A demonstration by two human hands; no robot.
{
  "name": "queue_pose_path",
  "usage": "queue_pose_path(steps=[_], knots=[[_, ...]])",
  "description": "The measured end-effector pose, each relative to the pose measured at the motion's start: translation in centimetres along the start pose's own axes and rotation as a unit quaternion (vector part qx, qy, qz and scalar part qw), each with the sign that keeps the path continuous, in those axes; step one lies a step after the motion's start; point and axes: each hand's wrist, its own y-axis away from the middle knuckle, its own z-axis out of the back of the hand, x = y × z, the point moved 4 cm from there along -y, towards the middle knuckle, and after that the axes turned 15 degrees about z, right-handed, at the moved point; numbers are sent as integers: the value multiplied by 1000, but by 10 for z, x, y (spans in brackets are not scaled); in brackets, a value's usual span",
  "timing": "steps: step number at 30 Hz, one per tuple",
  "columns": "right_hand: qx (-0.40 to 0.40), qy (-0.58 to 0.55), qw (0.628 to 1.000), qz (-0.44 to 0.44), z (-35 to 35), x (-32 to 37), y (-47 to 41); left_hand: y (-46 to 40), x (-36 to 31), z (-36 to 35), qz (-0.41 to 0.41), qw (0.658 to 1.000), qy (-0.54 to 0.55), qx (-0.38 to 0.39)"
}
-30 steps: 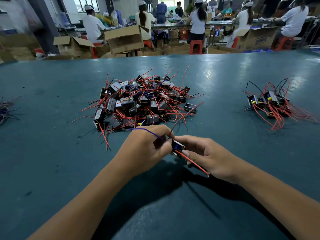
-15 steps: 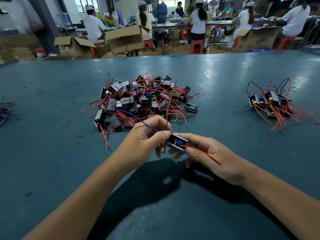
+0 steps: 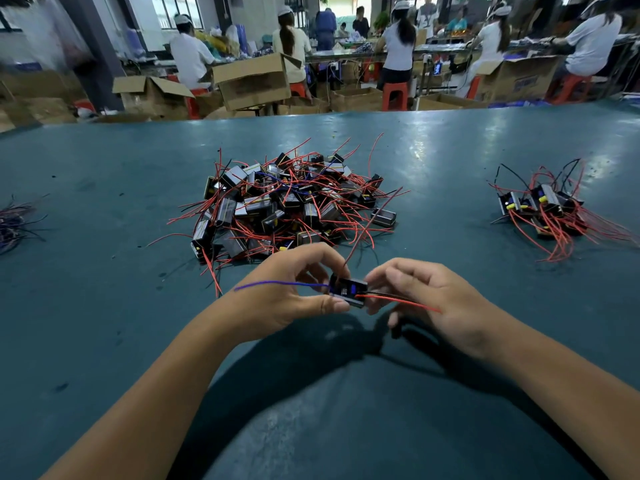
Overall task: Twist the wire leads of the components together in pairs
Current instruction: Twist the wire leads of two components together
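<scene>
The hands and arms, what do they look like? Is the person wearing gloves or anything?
No gloves. The left hand and right hand are both bare, and both forearms are bare as far as the picture shows, with no sleeves in view. No watch, ring or bracelet can be seen. The fingernails look short and plain.

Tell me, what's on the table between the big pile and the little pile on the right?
Nothing. In the head view, only bare green table lies between the big pile and the little pile.

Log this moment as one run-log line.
left hand: holds component | right hand: holds component | blue wire: loose | red wire: untwisted | pile: waiting
</scene>
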Motion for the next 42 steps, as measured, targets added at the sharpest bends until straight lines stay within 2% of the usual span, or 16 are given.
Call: queue_pose_path(steps=[3,7,14,24,26,27,29,30,32,33,35,37,39,42], knots=[[-3,-26,997,-72,9,-2,0,-4,10,-2,20,998,-54,12],[79,107,989,-67,8,1,4,-6,20,-6,35,996,-72,29],[54,147,983,-94,10,-2,3,-8,28,-11,56,994,-81,57],[47,246,965,-71,18,-3,3,-1,31,3,89,989,-88,76],[47,242,967,-71,18,-4,3,1,30,22,90,992,-82,40],[47,238,967,-71,17,-4,2,0,30,34,84,995,-62,-5],[45,229,970,-73,17,-5,2,-1,34,59,64,987,20,-145],[43,226,971,-73,17,-6,2,0,38,71,56,971,83,-216],[42,225,971,-73,17,-6,2,3,51,92,52,916,199,-345],[43,227,970,-72,17,-7,1,6,60,101,60,884,224,-406],[46,234,969,-71,17,-8,1,11,82,115,109,839,199,-495],[47,240,967,-71,17,-9,2,9,103,120,177,830,116,-517],[52,247,965,-72,17,-9,2,4,122,117,243,840,26,-485],[58,254,963,-70,17,-11,3,-4,137,111,281,849,-41,-445]])
